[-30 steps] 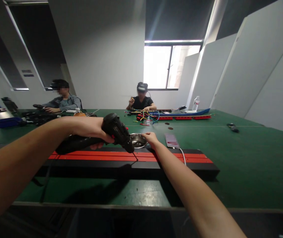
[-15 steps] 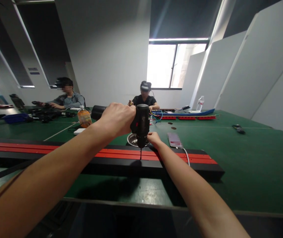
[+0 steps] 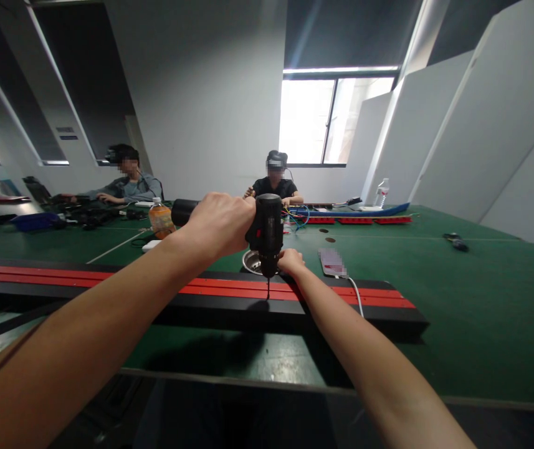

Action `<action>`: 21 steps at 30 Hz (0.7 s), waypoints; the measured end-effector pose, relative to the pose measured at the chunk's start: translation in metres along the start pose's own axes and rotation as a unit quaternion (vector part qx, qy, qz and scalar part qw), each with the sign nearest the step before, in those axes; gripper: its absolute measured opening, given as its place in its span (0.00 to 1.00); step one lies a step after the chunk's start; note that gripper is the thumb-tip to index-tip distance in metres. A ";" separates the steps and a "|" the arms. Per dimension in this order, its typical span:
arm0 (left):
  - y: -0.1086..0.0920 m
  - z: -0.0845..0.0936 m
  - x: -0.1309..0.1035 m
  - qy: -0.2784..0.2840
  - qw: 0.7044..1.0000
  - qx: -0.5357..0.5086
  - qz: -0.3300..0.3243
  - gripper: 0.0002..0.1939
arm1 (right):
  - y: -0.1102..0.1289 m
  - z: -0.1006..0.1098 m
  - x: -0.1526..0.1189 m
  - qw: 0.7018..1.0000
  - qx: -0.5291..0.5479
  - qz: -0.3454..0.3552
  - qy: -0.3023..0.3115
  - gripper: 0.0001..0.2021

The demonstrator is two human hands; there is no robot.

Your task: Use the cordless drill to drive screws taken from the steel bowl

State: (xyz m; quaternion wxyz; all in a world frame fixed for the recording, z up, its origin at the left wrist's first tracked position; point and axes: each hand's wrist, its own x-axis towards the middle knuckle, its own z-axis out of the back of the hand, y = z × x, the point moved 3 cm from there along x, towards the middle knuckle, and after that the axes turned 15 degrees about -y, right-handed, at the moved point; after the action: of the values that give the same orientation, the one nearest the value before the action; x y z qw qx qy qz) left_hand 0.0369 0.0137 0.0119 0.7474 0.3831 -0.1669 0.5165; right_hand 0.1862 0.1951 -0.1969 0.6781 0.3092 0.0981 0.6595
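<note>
My left hand (image 3: 222, 218) is wrapped round the grip of a black power drill (image 3: 269, 226). The drill points straight down, its thin bit meeting the red strip along a long black beam (image 3: 360, 315) that lies across the table in front of me. Just behind the drill sits a round metal bowl (image 3: 250, 262) with small dark pieces in it. At the bowl's right side is my right hand (image 3: 292, 259), fingers curled in; the drill partly covers its fingertips, and anything between them is hidden.
A phone (image 3: 333, 262) with a white cable lies behind the beam, the cable crossing over it. An orange drink bottle (image 3: 161, 219) stands left. Across the green table (image 3: 495, 299) sit two people, with red strips, wires, a blue rail (image 3: 390, 211) and a clear bottle (image 3: 382, 192).
The view has shifted slightly. My left hand keeps the drill upright on the beam, and my right hand stays by the bowl.
</note>
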 end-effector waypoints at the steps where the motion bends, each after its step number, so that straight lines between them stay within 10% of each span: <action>1: 0.001 0.000 -0.001 -0.001 1.000 -0.004 0.002 0.16 | 0.003 0.001 -0.001 1.000 -0.022 0.010 0.000 0.21; 13: 0.036 -0.004 -0.015 0.053 0.988 -0.144 0.028 0.23 | 0.018 0.002 -0.013 0.992 -0.076 0.079 0.067 0.32; 21: 0.081 -0.012 -0.063 0.124 0.909 -0.369 0.152 0.14 | 0.022 0.006 -0.017 0.994 -0.074 0.060 0.056 0.23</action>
State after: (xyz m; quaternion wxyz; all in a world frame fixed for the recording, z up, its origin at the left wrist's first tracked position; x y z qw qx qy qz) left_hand -0.0635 -0.0033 -0.0042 0.7628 -0.0171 -0.3075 0.5686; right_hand 0.1694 0.1761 -0.1849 0.6519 0.2266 0.0681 0.7204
